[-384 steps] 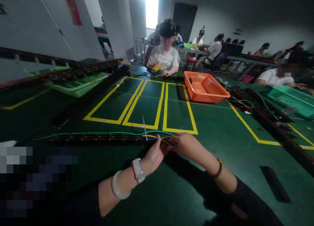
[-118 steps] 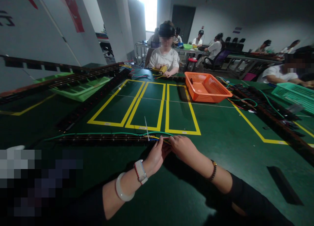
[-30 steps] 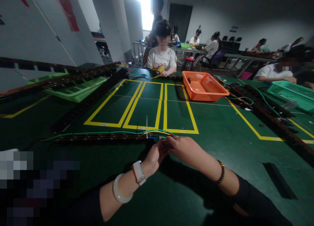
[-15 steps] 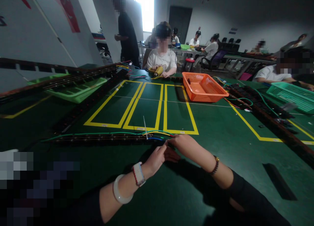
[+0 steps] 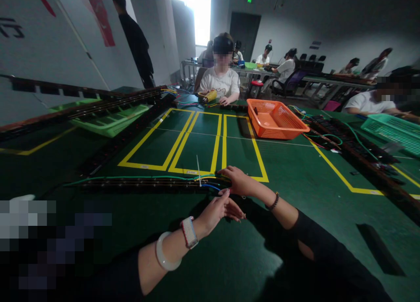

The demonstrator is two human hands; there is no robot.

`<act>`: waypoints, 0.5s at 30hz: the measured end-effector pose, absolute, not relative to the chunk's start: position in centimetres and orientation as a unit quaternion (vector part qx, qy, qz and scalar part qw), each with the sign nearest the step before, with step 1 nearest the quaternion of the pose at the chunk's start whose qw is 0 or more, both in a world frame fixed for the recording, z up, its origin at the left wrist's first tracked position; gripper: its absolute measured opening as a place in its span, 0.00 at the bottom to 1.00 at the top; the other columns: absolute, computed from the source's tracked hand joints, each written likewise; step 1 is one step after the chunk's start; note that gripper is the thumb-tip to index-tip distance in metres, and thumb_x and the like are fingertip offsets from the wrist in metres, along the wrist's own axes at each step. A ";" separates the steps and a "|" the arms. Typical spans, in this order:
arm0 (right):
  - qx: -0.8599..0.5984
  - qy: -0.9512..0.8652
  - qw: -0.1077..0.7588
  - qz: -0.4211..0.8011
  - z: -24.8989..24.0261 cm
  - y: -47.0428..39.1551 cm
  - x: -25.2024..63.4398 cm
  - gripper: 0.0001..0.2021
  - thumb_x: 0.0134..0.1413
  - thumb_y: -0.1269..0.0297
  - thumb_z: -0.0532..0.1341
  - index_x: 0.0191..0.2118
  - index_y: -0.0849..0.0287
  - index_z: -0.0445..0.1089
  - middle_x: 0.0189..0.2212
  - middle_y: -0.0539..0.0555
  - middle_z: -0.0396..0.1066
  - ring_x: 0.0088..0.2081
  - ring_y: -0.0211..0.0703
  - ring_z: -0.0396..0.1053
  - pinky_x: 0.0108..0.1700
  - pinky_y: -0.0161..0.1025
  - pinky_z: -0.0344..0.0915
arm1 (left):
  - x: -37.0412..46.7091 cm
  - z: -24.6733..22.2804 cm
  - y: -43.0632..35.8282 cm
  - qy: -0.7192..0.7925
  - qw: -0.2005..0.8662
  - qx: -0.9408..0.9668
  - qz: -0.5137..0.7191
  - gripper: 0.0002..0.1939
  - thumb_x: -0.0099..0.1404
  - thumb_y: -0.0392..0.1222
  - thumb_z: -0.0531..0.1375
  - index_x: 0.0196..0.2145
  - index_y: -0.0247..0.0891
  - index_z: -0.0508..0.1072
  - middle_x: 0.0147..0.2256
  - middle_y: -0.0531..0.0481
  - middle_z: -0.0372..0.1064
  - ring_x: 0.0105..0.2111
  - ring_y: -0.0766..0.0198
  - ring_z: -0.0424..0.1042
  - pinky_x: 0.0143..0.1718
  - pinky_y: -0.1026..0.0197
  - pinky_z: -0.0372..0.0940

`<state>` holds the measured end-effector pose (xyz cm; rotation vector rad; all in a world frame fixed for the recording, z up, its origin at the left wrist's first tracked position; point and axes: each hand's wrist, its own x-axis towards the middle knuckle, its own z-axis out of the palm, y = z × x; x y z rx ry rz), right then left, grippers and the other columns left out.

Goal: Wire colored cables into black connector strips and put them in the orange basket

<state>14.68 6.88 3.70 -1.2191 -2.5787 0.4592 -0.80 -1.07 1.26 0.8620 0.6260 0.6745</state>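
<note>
A long dark strip lies across the green table in front of me, with a green wire along its top. A white cable tie stands upright around the wires near its right end. My left hand is at the end of a blue wire, thumb and forefinger closed at it while the other fingers stretch out to the right. My right hand reaches over from the right, its fingers curled over the wires just right of the tie; the fingertips are partly hidden.
An orange basket stands beyond the yellow-taped rectangles. Green baskets and more dark strips lie at both sides. A black piece is at right. A co-worker sits opposite near a yellow tool.
My right hand has moved left over the wires, nearer the cable tie. My left hand's lower fingers have come into fuller view. The camera view has shifted slightly.
</note>
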 end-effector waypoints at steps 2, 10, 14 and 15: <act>-0.402 -0.889 0.090 0.198 3.2 8.1 14.1 0.31 0.42 0.56 0.70 0.52 0.67 0.67 0.43 0.61 0.68 0.43 0.46 0.64 0.45 0.40 0.61 | -0.8 1.5 -1.1 0.293 0.807 0.407 0.312 0.33 0.67 0.61 0.46 0.29 0.27 0.75 0.32 0.34 0.74 0.33 0.56 0.74 0.38 0.57 0.66; -0.401 -0.816 -0.029 0.415 4.2 10.7 13.6 0.19 0.44 0.52 0.67 0.27 0.67 0.67 0.19 0.44 0.55 0.23 0.30 0.50 0.25 0.32 0.47 | -0.8 1.7 -1.0 0.294 0.820 0.376 0.316 0.32 0.69 0.58 0.46 0.32 0.24 0.74 0.32 0.33 0.73 0.33 0.56 0.74 0.39 0.57 0.66; -0.385 -0.784 -0.015 0.487 4.1 10.8 13.9 0.19 0.45 0.52 0.66 0.29 0.68 0.68 0.20 0.46 0.59 0.24 0.31 0.52 0.25 0.32 0.49 | -0.8 2.1 -0.9 0.307 0.826 0.337 0.331 0.29 0.70 0.55 0.45 0.43 0.22 0.70 0.38 0.29 0.72 0.38 0.54 0.74 0.44 0.53 0.65; -0.375 -0.787 -0.010 0.490 4.1 10.8 13.9 0.19 0.46 0.53 0.65 0.31 0.69 0.69 0.21 0.47 0.60 0.24 0.31 0.53 0.26 0.32 0.50 | -0.9 2.2 -0.8 0.311 0.829 0.324 0.333 0.29 0.70 0.54 0.44 0.46 0.22 0.68 0.40 0.28 0.71 0.39 0.53 0.74 0.46 0.52 0.65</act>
